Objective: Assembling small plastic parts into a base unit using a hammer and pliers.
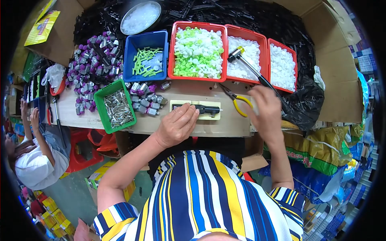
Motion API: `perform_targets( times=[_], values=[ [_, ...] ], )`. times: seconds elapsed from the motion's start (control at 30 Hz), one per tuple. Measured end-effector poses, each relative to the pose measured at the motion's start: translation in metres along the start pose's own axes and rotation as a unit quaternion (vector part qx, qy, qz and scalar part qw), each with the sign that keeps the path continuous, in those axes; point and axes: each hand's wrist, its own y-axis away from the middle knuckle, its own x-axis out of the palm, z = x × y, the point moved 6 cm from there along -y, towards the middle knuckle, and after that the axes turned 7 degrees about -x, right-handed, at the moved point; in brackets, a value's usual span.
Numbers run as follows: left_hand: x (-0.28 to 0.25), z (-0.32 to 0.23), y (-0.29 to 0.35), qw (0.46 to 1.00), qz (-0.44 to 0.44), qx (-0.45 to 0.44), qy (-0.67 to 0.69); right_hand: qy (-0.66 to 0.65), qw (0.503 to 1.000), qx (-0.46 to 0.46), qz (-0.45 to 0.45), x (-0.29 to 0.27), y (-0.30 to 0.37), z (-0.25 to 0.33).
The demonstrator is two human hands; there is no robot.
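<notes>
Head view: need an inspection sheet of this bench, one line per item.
Surface: cardboard-topped bench, crowded along its far half.
Job's things: black plastic part lying on a pale yellow block; hammer with a black handle, its head over a red bin.
Clutter: red bins of white and green plastic pieces; blue bin; green bin of metal pins; loose small motors; yellow-handled pliers.
Grippers: left hand presses on the black part; right hand grips the hammer handle.
Cables: nothing seen.
Surroundings: another person seated at left; bags at right.
</notes>
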Motion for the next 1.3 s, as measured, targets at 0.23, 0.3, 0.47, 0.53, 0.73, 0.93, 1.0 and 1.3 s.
perform_targets(
  times=[0.23,0.3,0.47,0.53,0.73,0.93,1.0,1.3],
  values=[
    [-0.002,-0.004,-0.004,1.000,-0.008,0.013,-0.017,0.079,0.987,0.136,0.037,-0.006,-0.009,-0.054],
    [-0.002,-0.004,-0.004,1.000,-0.017,0.016,-0.020,0.036,0.991,0.131,0.021,-0.013,-0.008,-0.053],
    [-0.003,-0.003,-0.003,0.999,-0.026,0.012,-0.027,-0.092,0.989,0.117,-0.017,-0.042,0.025,-0.029],
    [-0.003,-0.003,-0.003,0.999,-0.026,0.014,-0.026,-0.183,0.976,0.115,0.004,-0.035,0.048,-0.017],
    [-0.002,-0.002,-0.003,0.999,-0.016,0.024,-0.029,-0.308,0.938,0.109,0.113,-0.013,0.071,0.033],
    [-0.002,-0.002,-0.003,0.999,-0.010,0.024,-0.026,-0.228,0.964,0.073,0.115,0.002,0.075,0.038],
    [0.001,0.000,-0.005,0.999,-0.010,0.019,-0.029,-0.242,0.959,0.077,0.128,0.000,0.073,0.035],
    [-0.002,-0.006,-0.004,0.999,-0.019,0.016,-0.023,-0.223,0.952,0.131,0.162,0.003,0.072,0.038]
  ],
)
